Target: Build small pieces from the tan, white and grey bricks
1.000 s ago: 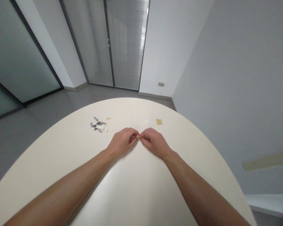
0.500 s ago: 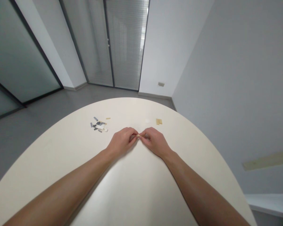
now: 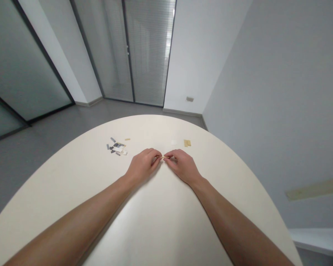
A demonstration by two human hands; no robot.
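My left hand (image 3: 143, 163) and my right hand (image 3: 182, 164) meet over the middle of the white table (image 3: 161, 218). Between their fingertips they pinch a thin tan building-brick piece (image 3: 163, 157), each from its own side. Most of it is hidden by the fingers, so its exact shape cannot be told. Just beyond my right hand lie flat tan plates (image 3: 187, 143), close together on the tabletop, with a faint white piece (image 3: 174, 142) to their left.
Left of my hands is a loose pile of small grey, black and white bricks (image 3: 117, 149). A single tan strip (image 3: 127, 139) lies beside it. Past the table's round far edge stand glass doors (image 3: 147, 55) and a wall (image 3: 288, 92).
The tan piece sits flatter and more level between my fingertips. My left fingers have shifted slightly upward; the things on the table have stayed put.
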